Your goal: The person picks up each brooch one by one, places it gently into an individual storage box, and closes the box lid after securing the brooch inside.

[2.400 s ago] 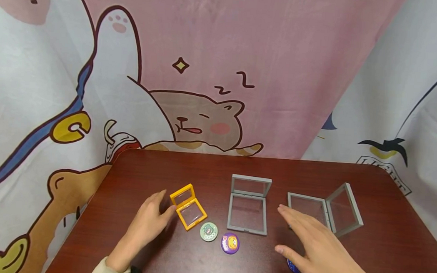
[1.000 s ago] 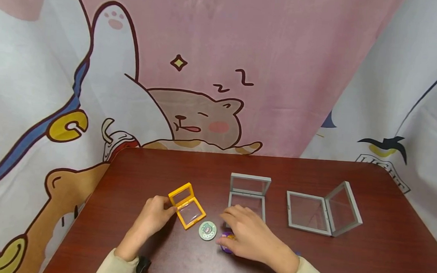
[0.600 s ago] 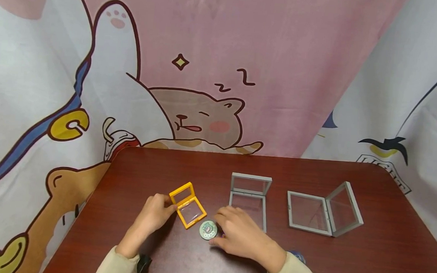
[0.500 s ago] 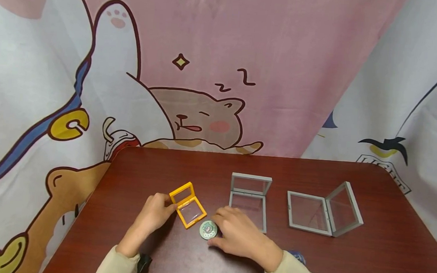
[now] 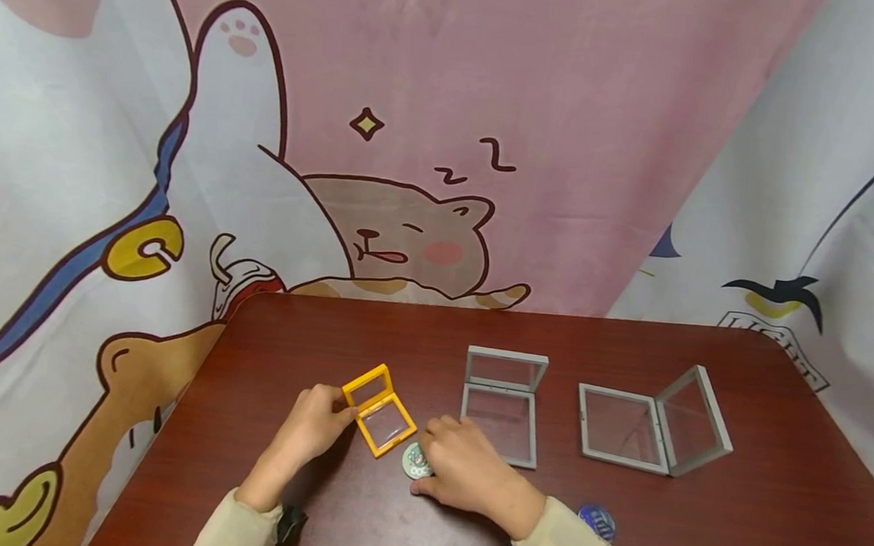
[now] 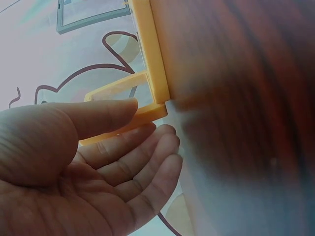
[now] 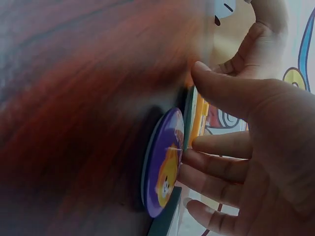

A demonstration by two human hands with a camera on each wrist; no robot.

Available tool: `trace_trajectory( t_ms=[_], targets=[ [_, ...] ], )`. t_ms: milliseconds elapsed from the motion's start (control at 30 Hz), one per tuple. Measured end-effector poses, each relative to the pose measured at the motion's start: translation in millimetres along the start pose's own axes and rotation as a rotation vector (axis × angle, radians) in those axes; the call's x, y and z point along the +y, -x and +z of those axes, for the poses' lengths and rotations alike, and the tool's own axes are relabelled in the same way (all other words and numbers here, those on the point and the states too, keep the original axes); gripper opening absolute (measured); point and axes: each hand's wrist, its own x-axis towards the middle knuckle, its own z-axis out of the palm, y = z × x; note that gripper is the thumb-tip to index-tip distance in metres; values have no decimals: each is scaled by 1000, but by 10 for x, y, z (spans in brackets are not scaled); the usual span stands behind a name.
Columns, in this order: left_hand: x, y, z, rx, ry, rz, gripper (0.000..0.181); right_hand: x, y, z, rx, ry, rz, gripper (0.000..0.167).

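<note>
My left hand [image 5: 312,426] pinches the left edge of a small yellow frame [image 5: 386,424] with its lid raised; the left wrist view shows thumb and forefinger on either side of the yellow lid [image 6: 142,115]. Over a round green badge [image 5: 415,462] reaches my right hand [image 5: 464,467], partly covering it. In the right wrist view the thumb and fingers of that hand [image 7: 256,132] are spread around the green badge [image 7: 189,115]; whether they touch it I cannot tell. A purple badge [image 7: 165,164] lies nearer the camera, hidden beneath the hand in the head view.
An open grey frame [image 5: 497,460] stands behind my right hand, and another open grey frame [image 5: 621,462] is farther right. A blue badge [image 5: 597,522] lies beside my right sleeve. Behind the table [image 5: 373,328] hangs a patterned cloth [image 5: 565,147].
My right hand has moved left from beside the right grey frame, past the purple badge, to the green badge. My left hand has come onto the yellow frame's edge. The blue badge shows again.
</note>
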Motion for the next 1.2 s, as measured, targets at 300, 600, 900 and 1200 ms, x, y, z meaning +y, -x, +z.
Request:
trace_trajectory(
  t_ms=[300,600,900,1200],
  targets=[
    [-7,-10,11,0,2,5,6,14,-34,33,-16,-1,-11,40],
    [-12,-19,8,-6,9,19,8,68,-61,15,1,-158,-16,35],
    [-17,-5,-2,-14,5,35,13,100,-176,-24,94,-348,11,32],
    [-10,-1,3,-22,19,38,17,12,-350,-12,218,-346,40,42]
  ],
)
